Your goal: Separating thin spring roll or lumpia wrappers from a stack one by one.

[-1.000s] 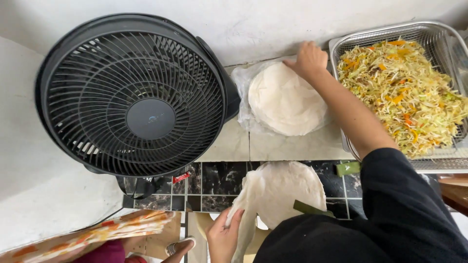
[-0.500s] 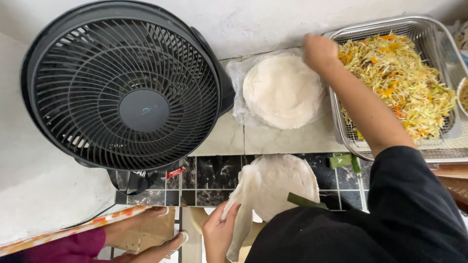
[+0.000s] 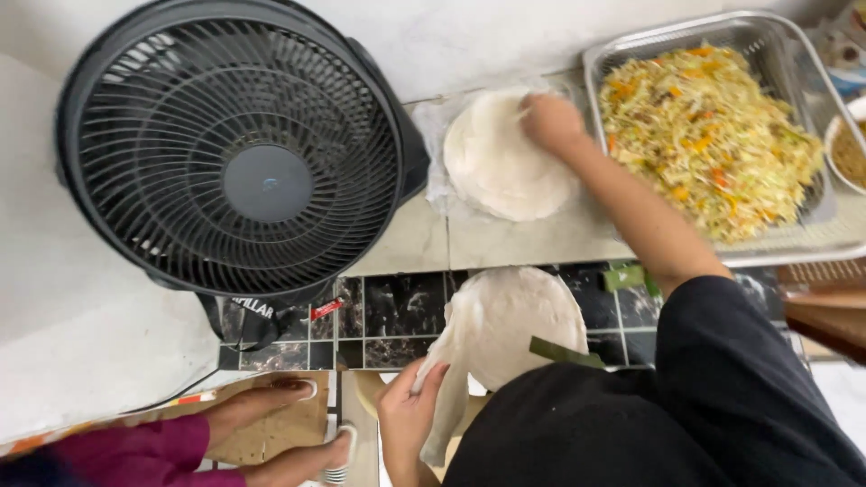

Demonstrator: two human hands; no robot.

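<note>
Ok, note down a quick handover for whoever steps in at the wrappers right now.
Right hand: fingertips on the stack of round white wrappers, on plastic beside the black fan.
Left hand: pinching the edge of one loose wrapper, drooping over the counter edge.
Metal tray of shredded vegetable filling: to the right of the stack.
Done: one wrapper separated.
Left: it holds no filling yet.
</note>
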